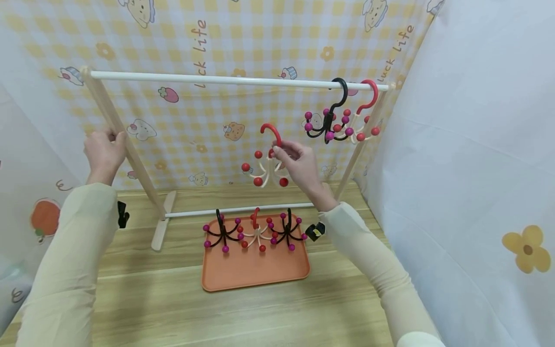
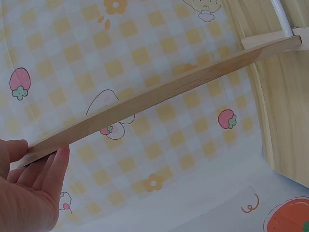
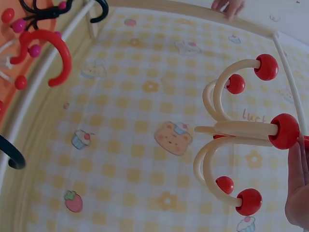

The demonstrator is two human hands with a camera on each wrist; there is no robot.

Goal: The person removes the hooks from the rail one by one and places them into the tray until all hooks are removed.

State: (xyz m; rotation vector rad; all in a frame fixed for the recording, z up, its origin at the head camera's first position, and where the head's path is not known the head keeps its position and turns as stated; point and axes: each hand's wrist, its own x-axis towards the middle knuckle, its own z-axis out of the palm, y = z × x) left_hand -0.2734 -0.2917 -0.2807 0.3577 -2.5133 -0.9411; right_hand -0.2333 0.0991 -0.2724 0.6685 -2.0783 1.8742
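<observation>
My right hand (image 1: 299, 164) pinches a cream hanger with a red hook and red ball tips (image 1: 270, 166), holding it in the air below the rack's white top rail (image 1: 208, 79). In the right wrist view its curved arms (image 3: 219, 96) spread out beside the hand (image 3: 298, 193). My left hand (image 1: 105, 150) grips the wooden left post (image 1: 114, 120) of the rack; in the left wrist view, thumb and fingers lie on either side of that post (image 2: 145, 101). A black hanger with magenta balls (image 1: 328, 120) and another red-hooked cream one (image 1: 357, 125) hang at the rail's right end.
An orange tray (image 1: 256, 272) on the wooden table (image 1: 208, 318) carries two black hangers (image 1: 223, 232) and a cream one (image 1: 257, 233) between them. Behind it runs the rack's lower white bar (image 1: 191, 213). Checked cloth (image 1: 182, 115) hangs at the back, white sheets (image 1: 468, 144) at the sides.
</observation>
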